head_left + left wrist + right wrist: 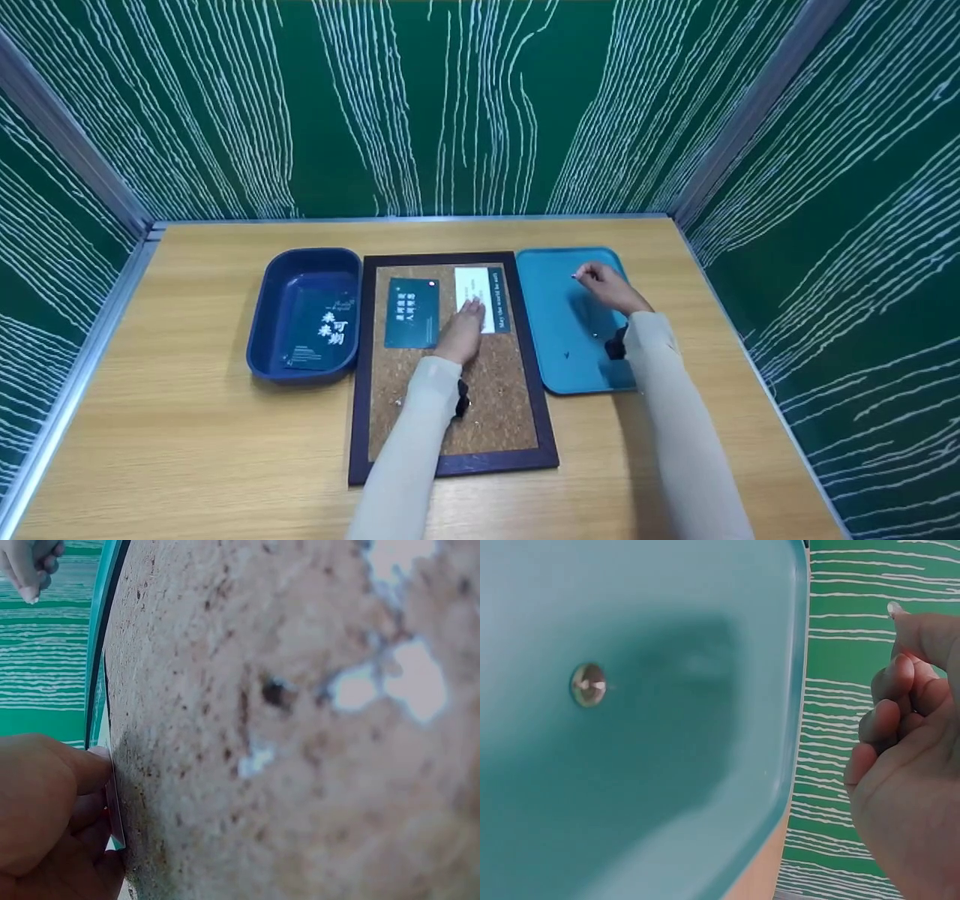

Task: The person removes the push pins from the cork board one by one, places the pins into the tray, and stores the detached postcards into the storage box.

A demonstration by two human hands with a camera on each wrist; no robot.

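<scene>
Two containers stand on the table (pixel 187 435): a blue bin (pixel 262 300) holding one dark green card (pixel 319 319), and a teal tray (pixel 544 300) with a round metallic pin (pixel 589 685) on it. Between them, a cork board (pixel 495 390) bears two cards, one green (pixel 401 322), one white-and-green (pixel 493 296). The left grip (pixel 463 331) touches the latter's left edge, fingers bent; whether it pinches, I cannot tell. Above the tray, the right grip (pixel 606 288) pinches a tiny object (pixel 575 276) at its fingertips.
</scene>
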